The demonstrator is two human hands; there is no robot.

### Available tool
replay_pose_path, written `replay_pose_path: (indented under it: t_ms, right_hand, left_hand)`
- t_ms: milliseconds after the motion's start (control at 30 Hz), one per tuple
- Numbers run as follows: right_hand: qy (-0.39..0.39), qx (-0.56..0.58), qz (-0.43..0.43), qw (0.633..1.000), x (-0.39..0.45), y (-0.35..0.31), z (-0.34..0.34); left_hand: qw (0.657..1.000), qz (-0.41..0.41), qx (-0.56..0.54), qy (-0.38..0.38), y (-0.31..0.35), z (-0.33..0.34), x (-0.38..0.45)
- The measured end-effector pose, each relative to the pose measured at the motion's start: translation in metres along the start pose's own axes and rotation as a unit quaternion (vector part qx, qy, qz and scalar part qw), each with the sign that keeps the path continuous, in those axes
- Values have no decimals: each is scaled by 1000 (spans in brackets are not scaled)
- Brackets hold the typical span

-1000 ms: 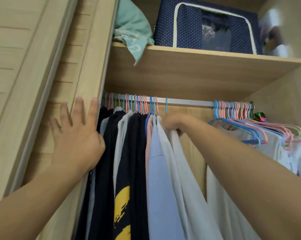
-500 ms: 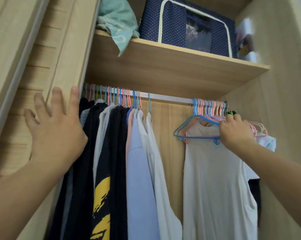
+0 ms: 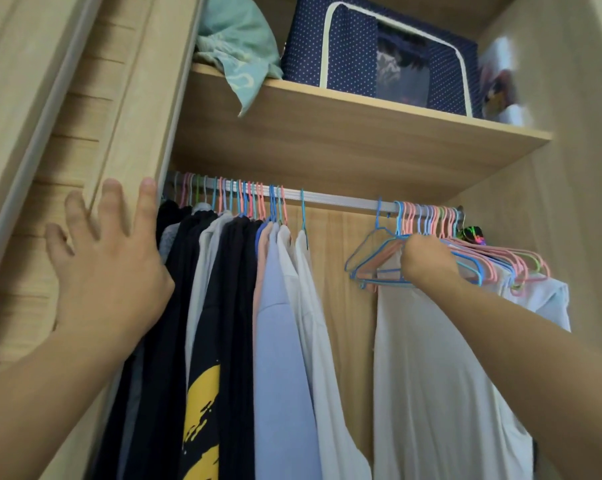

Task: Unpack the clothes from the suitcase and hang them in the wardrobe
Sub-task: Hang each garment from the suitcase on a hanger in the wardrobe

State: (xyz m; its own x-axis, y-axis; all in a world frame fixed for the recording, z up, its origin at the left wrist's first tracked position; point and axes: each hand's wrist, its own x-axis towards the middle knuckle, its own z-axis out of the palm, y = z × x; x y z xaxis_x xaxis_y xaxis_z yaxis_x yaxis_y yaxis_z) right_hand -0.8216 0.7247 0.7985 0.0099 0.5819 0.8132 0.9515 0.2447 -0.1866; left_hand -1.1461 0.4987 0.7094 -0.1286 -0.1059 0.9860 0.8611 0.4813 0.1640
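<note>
I look up into the wardrobe at a metal rail (image 3: 337,197). On its left half hang several clothes (image 3: 223,306), dark, pale blue and white, on coloured hangers. At the rail's right end a bunch of empty blue and pink hangers (image 3: 372,258) hangs over a white garment (image 3: 431,375). My right hand (image 3: 427,261) grips into that bunch of hangers, fingers curled and hidden behind the knuckles. My left hand (image 3: 109,268) presses flat, fingers spread, on the wooden door edge (image 3: 133,140) beside the dark clothes. The suitcase is out of view.
A wooden shelf (image 3: 344,133) above the rail carries a teal cloth (image 3: 240,46), a navy dotted storage bag (image 3: 379,53) and a blurred packet (image 3: 500,84). A gap of bare rail and back panel (image 3: 341,244) lies between the two groups. The wardrobe's side wall (image 3: 552,202) is on the right.
My right hand left the white shirt in the left group and crossed to the hanger bunch at the rail's right end, now gripping it. The left hand stayed on the door edge.
</note>
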Motion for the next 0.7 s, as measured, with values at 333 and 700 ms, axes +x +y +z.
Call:
replay_pose_path:
  t_ms: [333, 700]
  right_hand:
    - [116, -4, -53, 992, -33, 12, 9]
    - [52, 376, 55, 923, -232, 150, 2]
  left_hand:
    - [1000, -11, -8, 0, 2, 0, -2]
    - [958, -69, -269, -76, 97, -51, -70]
